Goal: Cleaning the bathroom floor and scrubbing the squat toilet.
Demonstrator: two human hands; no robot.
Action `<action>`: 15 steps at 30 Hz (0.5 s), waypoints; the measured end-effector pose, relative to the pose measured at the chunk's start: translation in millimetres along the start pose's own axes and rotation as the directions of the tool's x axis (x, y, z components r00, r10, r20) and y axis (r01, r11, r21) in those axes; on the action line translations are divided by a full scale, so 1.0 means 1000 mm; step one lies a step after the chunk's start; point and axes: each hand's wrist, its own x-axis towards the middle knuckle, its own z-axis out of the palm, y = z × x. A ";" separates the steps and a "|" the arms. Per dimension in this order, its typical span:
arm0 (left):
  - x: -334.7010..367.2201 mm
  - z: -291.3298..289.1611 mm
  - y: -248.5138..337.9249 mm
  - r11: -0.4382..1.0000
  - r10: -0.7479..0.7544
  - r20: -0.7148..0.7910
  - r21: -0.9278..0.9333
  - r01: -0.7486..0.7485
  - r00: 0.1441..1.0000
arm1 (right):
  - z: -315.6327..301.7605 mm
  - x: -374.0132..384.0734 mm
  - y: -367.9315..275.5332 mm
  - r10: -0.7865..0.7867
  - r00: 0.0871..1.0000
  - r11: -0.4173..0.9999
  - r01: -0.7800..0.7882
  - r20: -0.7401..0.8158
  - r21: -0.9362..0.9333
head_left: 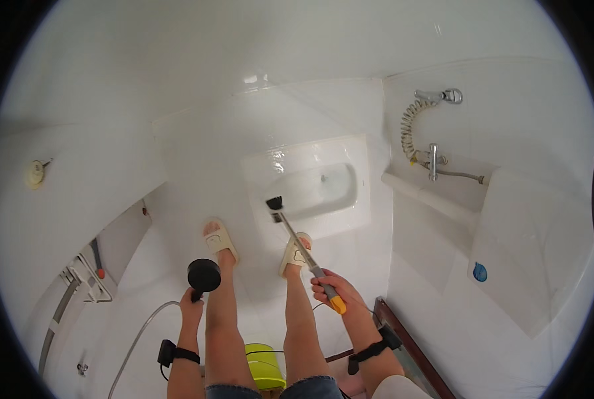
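Note:
My left hand (190, 306) is closed round the handle of a black round shower head (204, 274), with a silvery hose (142, 326) trailing down behind it. In my right hand (335, 287) is a long-handled scrub brush (301, 246), gripped by its grey and yellow handle. Its black bristle head lies over the near left edge of a white squat toilet (360, 189) set in the floor. Whether the bristles touch the surface I cannot tell. My feet, in cream slippers, stand left of and just in front of the toilet.
On the right wall hang a chrome sprayer (447, 96) with a coiled hose and a valve (433, 161). A white cistern (543, 246) and a thick white pipe (430, 199) stand below. A yellow-green bucket (265, 364) sits behind my legs. At left is a wall rack (92, 279).

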 end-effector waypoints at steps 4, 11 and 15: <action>0.006 0.017 -0.010 0.999 -0.004 0.017 0.053 0.003 1.000 | -0.065 0.000 -0.038 -0.308 0.896 0.686 -0.024 -0.321 -0.727; 0.023 0.028 -0.049 0.995 -0.052 -0.050 0.084 0.056 0.997 | -0.162 0.152 -0.161 -0.649 0.709 -0.758 -0.567 0.276 -0.323; 0.024 0.021 -0.054 0.986 -0.117 -0.050 0.117 0.122 0.992 | -0.186 0.228 -0.177 -0.701 0.685 -0.661 -0.518 0.200 -0.543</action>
